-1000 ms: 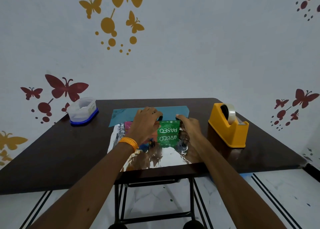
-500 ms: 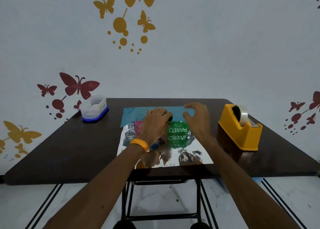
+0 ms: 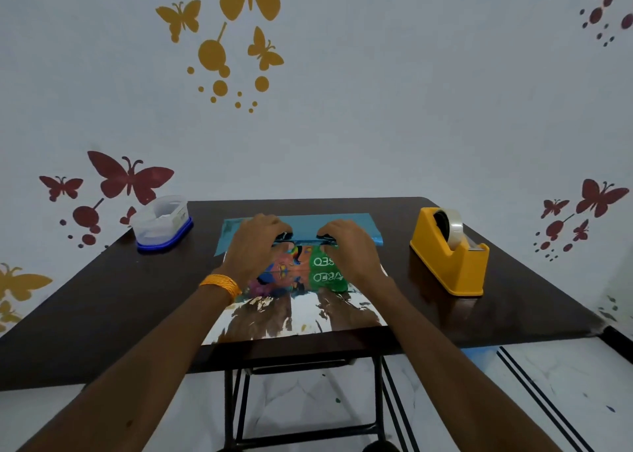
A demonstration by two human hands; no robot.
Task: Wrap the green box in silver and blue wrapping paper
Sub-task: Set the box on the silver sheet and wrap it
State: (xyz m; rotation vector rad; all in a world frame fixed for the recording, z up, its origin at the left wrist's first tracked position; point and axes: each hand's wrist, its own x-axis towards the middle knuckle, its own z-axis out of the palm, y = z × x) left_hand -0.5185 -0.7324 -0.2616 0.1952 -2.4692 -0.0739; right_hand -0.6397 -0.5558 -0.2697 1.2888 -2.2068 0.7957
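A green box (image 3: 323, 261) with white letters and a colourful picture stands on a sheet of silver wrapping paper (image 3: 301, 311) in the middle of the table. The paper's far part shows its blue side (image 3: 342, 220) behind the box. My left hand (image 3: 255, 248) grips the box's left part, fingers curled over its far top edge. On the right part my right hand (image 3: 346, 248) does the same. Both hands hide much of the box. Whether the fingers also pinch the blue paper edge is unclear.
A yellow tape dispenser (image 3: 450, 251) with a clear roll stands at the right of the dark table (image 3: 102, 297). At the far left corner sits a clear plastic container (image 3: 161, 224) on a blue lid. The wall lies just behind the table.
My right hand lifted off the box, then came back down and now grips its far top edge. The box's picture side has come into view, and my head has shifted slightly.
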